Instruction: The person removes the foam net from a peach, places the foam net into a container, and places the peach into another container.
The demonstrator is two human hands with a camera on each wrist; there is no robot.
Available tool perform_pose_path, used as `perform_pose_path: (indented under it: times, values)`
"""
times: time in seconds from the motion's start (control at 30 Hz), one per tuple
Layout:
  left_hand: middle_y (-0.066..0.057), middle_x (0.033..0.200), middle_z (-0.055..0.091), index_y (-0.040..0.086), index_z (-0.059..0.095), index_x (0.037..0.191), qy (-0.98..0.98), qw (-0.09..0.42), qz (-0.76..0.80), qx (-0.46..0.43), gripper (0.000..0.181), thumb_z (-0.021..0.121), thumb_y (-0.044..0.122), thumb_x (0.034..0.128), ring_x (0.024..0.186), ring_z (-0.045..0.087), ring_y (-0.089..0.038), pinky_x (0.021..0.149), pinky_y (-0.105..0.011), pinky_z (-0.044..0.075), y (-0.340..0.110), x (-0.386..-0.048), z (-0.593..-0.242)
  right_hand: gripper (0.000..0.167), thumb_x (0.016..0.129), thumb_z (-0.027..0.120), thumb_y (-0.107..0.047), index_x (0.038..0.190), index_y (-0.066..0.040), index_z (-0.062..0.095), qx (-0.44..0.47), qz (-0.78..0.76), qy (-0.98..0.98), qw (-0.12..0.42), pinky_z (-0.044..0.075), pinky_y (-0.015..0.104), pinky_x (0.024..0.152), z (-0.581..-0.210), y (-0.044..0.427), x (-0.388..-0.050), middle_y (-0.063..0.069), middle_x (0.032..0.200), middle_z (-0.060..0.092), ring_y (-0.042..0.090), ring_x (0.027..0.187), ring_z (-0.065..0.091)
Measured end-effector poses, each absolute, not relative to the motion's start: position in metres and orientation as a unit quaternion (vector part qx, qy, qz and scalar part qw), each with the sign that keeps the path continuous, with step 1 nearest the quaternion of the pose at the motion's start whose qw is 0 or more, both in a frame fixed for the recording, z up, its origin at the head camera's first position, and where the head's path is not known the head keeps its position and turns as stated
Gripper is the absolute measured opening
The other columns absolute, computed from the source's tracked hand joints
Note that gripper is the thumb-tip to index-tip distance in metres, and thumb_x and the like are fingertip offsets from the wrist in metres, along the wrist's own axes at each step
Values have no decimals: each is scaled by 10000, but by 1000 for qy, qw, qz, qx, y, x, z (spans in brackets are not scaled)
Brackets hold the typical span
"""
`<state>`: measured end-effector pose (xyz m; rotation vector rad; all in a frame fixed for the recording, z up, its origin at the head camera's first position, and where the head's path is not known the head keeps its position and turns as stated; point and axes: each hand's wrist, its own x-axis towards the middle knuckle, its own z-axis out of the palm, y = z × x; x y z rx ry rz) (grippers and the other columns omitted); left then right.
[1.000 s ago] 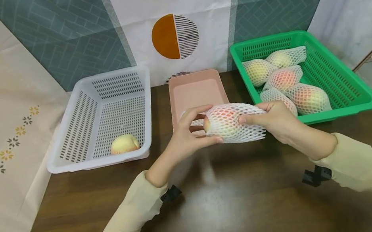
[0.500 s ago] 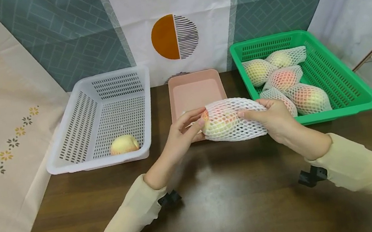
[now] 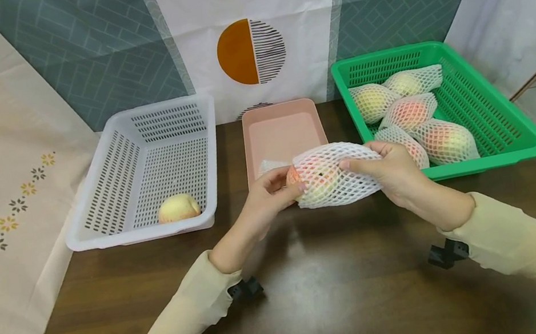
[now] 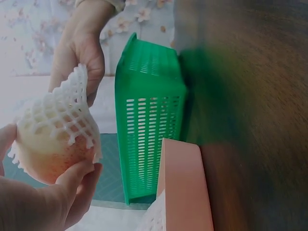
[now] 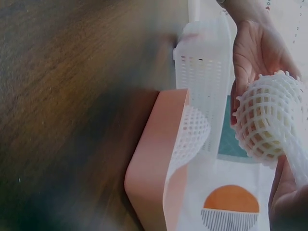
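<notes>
A yellow-red peach (image 4: 41, 161) sits mostly inside a white foam net sleeve (image 3: 349, 186), held above the table in front of the pink tray. My left hand (image 3: 267, 197) grips the peach's bare end, with thumb and fingers on its sides at the net's open edge. The right hand (image 3: 399, 173) pinches the gathered right end of the sleeve. In the left wrist view, the net covers the peach's far part and narrows toward the right hand's fingers. Seen from the right wrist, the net stretches round the fruit.
The pink tray (image 3: 282, 124) holds more white foam netting (image 5: 192, 137). At left, a grey-white basket (image 3: 147, 231) contains a bare peach (image 3: 179, 208). A green basket (image 3: 495, 159) at right holds several netted peaches (image 3: 411, 113). Patterned cloth hangs behind.
My left fingers have drawn in from a wide spread round the net's opening to a grip on the peach's bare end. The right hand keeps its pinch and has shifted slightly left.
</notes>
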<state>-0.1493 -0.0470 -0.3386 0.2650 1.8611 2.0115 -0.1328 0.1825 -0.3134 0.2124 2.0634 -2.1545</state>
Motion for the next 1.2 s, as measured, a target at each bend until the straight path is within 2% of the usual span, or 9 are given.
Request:
perform_pose_path:
  times: [0.1,0.23,0.3,0.53,0.73,0.87,1.07,1.2]
  values:
    - [-180,1166,577,-96,458,1313,647,218,725,87,473,564,34,871,913,589,-90,808,-210,520,-47,-151,-339,124,822,745,-127,923,-121,673,62,-707,700,80,554,174,672,-313,184,-131,-87,799,678,34,733,631]
    - [-123,1095,549,-148,415,1306,621,243,741,79,492,506,27,855,904,574,-99,784,-190,511,-49,-153,-339,376,847,724,-162,1145,21,588,38,-669,736,93,561,194,698,-312,185,-129,-97,858,659,43,762,630]
    - [-112,1081,547,-158,414,1301,619,245,742,79,490,496,24,853,908,570,-99,786,-194,513,-50,-153,-339,441,855,715,-168,1193,66,553,22,-650,753,95,563,204,706,-311,185,-128,-95,877,651,49,770,632]
    - [-127,1111,543,-154,420,1305,623,246,738,82,476,501,21,869,945,569,-115,830,-218,523,-55,-155,-338,441,891,673,-231,1229,29,563,-6,-578,810,103,546,199,735,-304,189,-126,38,1049,607,73,845,605]
    - [-93,1072,557,-171,422,1289,617,242,742,98,463,496,16,872,924,585,-108,821,-228,533,-63,-156,-337,380,914,634,-195,1208,39,577,-49,-535,837,106,532,192,718,-298,195,-127,99,1062,624,50,819,601]
    - [-100,1094,550,-167,411,1303,615,244,742,103,470,502,24,883,928,589,-108,839,-235,537,-67,-157,-334,354,893,663,-194,1178,7,605,-69,-501,857,98,533,204,711,-293,198,-127,140,1077,632,91,833,608]
    - [-86,1094,557,-138,441,1297,620,238,741,100,461,547,33,882,917,600,-115,842,-243,544,-69,-156,-327,217,845,721,-189,1010,-54,678,-109,-425,897,43,486,222,631,-291,199,-129,86,922,667,175,811,554]
    - [-80,1094,568,-132,447,1295,624,236,739,94,451,550,25,885,918,611,-112,836,-249,549,-74,-154,-324,155,826,737,-164,929,-59,690,-124,-401,907,31,464,235,620,-290,198,-130,58,853,654,192,797,523]
